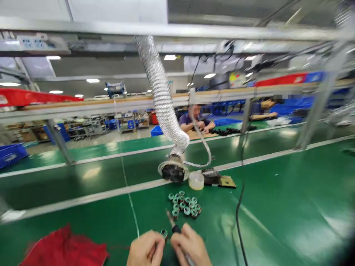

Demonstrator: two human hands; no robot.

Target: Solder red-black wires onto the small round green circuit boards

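Left hand (pixel 145 248): closed, pinching a small ring part (pixel 164 233) at its fingertips.
Right hand (pixel 190 246): curled round a pen-like tool (pixel 175 228), its tip pointing up and away, just beside the ring part.
Ahead of the hands: cluster of ring parts (pixel 184 205) on the green table (pixel 277 207); beyond it, a fan intake (pixel 173 172) on a ribbed duct (pixel 162 96), and a pale tub (pixel 196 181).
Right of the hands: black cable (pixel 239 210).
Left of the hands: red cloth (pixel 63 250).
Risk: the tool sits close to the left fingertips, so a slip could catch them or knock the ring part loose.
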